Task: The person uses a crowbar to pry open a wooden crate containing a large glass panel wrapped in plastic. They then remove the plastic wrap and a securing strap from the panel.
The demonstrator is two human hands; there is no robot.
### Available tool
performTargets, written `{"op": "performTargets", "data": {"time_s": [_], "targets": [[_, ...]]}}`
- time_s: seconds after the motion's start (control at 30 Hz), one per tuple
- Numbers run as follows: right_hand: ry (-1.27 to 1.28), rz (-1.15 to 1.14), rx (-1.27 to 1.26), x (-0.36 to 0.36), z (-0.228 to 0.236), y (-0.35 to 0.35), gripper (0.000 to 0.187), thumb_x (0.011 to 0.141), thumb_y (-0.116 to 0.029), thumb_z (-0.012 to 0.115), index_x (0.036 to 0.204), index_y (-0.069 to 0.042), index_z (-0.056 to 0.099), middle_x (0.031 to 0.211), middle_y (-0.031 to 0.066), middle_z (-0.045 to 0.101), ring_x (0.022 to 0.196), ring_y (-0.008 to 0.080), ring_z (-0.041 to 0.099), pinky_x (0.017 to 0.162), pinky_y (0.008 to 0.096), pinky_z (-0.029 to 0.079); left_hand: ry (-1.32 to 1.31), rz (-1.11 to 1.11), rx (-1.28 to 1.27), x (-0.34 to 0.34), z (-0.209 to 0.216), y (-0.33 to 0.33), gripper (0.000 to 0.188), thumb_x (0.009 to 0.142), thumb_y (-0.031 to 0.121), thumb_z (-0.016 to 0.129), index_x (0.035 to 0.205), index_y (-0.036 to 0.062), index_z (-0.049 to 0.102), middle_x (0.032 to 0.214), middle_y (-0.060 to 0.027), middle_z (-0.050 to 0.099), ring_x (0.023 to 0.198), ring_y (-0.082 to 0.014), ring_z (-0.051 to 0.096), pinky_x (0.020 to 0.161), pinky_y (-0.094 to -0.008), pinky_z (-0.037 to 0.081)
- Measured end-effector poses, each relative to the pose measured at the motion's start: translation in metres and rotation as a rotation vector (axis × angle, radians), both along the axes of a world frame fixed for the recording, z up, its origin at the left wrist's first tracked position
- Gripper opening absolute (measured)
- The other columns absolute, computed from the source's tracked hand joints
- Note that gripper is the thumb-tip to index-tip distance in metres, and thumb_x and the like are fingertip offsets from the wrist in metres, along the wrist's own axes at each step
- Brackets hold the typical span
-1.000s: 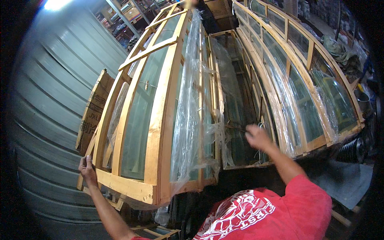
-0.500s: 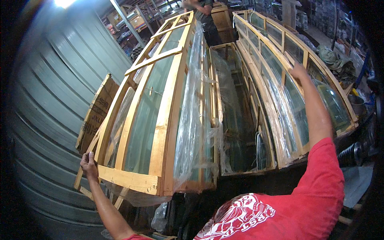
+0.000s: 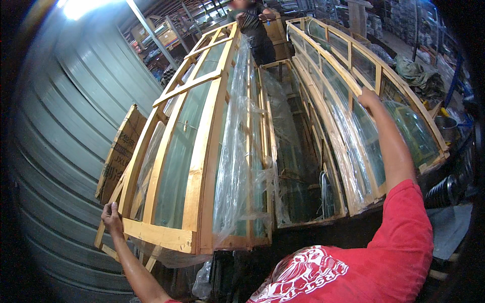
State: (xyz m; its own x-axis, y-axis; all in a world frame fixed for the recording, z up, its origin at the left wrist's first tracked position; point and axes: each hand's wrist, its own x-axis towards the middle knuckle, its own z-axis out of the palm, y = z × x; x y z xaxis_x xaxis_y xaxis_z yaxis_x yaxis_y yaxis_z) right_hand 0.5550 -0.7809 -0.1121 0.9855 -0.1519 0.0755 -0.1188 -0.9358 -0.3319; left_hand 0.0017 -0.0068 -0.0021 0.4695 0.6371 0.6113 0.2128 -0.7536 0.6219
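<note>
My left hand [image 3: 112,219] is closed round the near left corner of a tall pale wooden crate [image 3: 166,236], thumb uppermost. This crate leans on the left and has greenish glass panes [image 3: 184,131] between its slats. My right arm is stretched out to the right, and my right hand [image 3: 370,98] is closed on a slat of a second wooden crate [image 3: 346,76], also filled with glass. Clear plastic film [image 3: 235,151] hangs in folds along the right side of the left crate. The right hand's fingertips are hidden behind its back.
Between the crates more glass panes [image 3: 298,187] stand in a dark gap. A corrugated metal wall [image 3: 65,151] rises at left, with a brown printed board [image 3: 118,156] against it. Another person [image 3: 257,33] stands at the far end. A metal pot [image 3: 445,127] sits at right.
The whole view has shifted slightly, with the crates' far ends sitting lower in it. The far person's hands have moved apart. Both my hands keep their places on the crates.
</note>
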Motion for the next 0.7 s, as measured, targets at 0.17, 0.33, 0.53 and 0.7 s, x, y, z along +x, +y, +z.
{"op": "performTargets", "data": {"time_s": [0.17, 0.33, 0.53, 0.7], "targets": [[0.021, -0.028, 0.010, -0.001, 0.001, 0.001, 0.046, 0.083, -0.017, 0.054, 0.125, 0.002, 0.054, 0.126, 0.0293, 0.060, 0.115, 0.0435, 0.060, 0.098, 0.0499, 0.047, -0.003, 0.001, -0.004, -0.002, 0.000, 0.000, 0.021, 0.098, 0.021, 0.061, 0.084, 0.0058, 0.063, 0.062, 0.0056, 0.050, 0.050, -0.0039, 0.042, 0.046, -0.0245, 0.033], [0.022, -0.034, 0.026, -0.004, 0.004, 0.002, 0.047, 0.083, -0.017, 0.054, 0.127, 0.001, 0.054, 0.127, 0.0297, 0.059, 0.117, 0.0442, 0.059, 0.100, 0.0504, 0.046, -0.008, 0.001, 0.039, 0.002, 0.002, -0.008, 0.021, 0.099, 0.021, 0.061, 0.084, 0.0057, 0.063, 0.061, 0.0060, 0.049, 0.050, -0.0037, 0.040, 0.045, -0.0239, 0.030], [-0.007, -0.046, 0.035, -0.004, 0.002, 0.003, 0.046, 0.084, -0.018, 0.054, 0.126, 0.001, 0.055, 0.127, 0.0297, 0.059, 0.117, 0.0440, 0.059, 0.100, 0.0502, 0.046, 0.008, 0.013, 0.017, 0.002, 0.007, -0.020, 0.022, 0.099, 0.021, 0.061, 0.084, 0.0055, 0.063, 0.062, 0.0061, 0.049, 0.050, -0.0037, 0.039, 0.045, -0.0238, 0.029], [-0.003, -0.045, 0.044, -0.001, -0.002, 0.000, 0.045, 0.085, -0.018, 0.054, 0.125, 0.001, 0.056, 0.126, 0.0294, 0.060, 0.117, 0.0433, 0.059, 0.099, 0.0500, 0.047, 0.002, 0.026, 0.003, 0.002, 0.006, -0.016, 0.022, 0.099, 0.023, 0.061, 0.084, 0.0057, 0.063, 0.062, 0.0060, 0.050, 0.051, -0.0041, 0.040, 0.046, -0.0245, 0.031]]}}
